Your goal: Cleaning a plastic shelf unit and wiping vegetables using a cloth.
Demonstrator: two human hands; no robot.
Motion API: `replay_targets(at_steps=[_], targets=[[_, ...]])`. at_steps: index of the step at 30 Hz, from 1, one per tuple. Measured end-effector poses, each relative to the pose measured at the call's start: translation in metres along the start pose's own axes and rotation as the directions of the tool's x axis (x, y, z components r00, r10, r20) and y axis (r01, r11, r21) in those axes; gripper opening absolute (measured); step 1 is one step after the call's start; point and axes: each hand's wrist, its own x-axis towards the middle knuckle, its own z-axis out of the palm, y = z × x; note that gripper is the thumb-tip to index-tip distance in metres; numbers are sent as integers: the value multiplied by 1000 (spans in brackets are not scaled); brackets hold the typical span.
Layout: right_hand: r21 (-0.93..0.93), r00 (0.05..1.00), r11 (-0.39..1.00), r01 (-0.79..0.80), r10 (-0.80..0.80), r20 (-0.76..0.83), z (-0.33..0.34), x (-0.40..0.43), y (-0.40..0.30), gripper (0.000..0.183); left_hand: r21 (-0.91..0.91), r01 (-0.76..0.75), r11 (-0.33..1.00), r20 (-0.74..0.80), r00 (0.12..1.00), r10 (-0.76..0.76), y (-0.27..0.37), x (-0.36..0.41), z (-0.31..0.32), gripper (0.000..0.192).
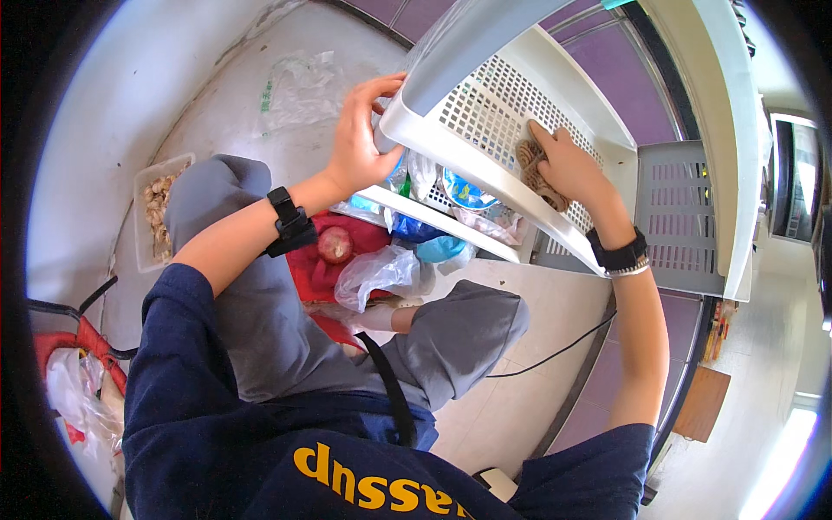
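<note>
My left hand (pixel 365 133) grips the front corner of a pulled-out plastic drawer (pixel 494 172) with a grey front and a white perforated base. Inside that drawer my right hand (pixel 569 162) holds a brown striped cloth (pixel 538 170) against the base. Below it a second drawer (pixel 448 227) stands partly out, with plastic bags and a blue-and-white package (pixel 467 190) in it. A red onion (pixel 335 244) lies on red material (pixel 312 266) under my left forearm, beside a clear plastic bag (pixel 377 273).
A plastic tub of garlic (pixel 156 208) stands by the wall at the left. A crumpled clear bag (pixel 302 91) lies on the floor beyond my left hand. A black cable (pixel 559 353) crosses the floor at the right, near purple cabinet panels (pixel 591 390). A red bag (pixel 97 344) is at the lower left.
</note>
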Motion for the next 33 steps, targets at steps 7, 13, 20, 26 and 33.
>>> replay_targets(at_steps=[7,13,20,26,33], targets=[[74,1000,997,-13,11,27,2,5,11,61,3,-17,1000,2,1000,17,0,-1,1,59],[134,999,991,7,0,-48,9,26,21,61,-33,-28,999,-10,1000,28,-5,-1,7,59],[169,999,985,45,-49,19,5,0,-3,61,-39,37,999,18,999,-36,-2,-2,-1,57],[131,1000,991,-15,12,29,-2,-2,-2,61,2,-2,1000,5,1000,2,0,-1,1,58],[112,998,991,-66,66,5,8,29,25,63,-44,28,999,13,1000,-27,0,-2,5,57]])
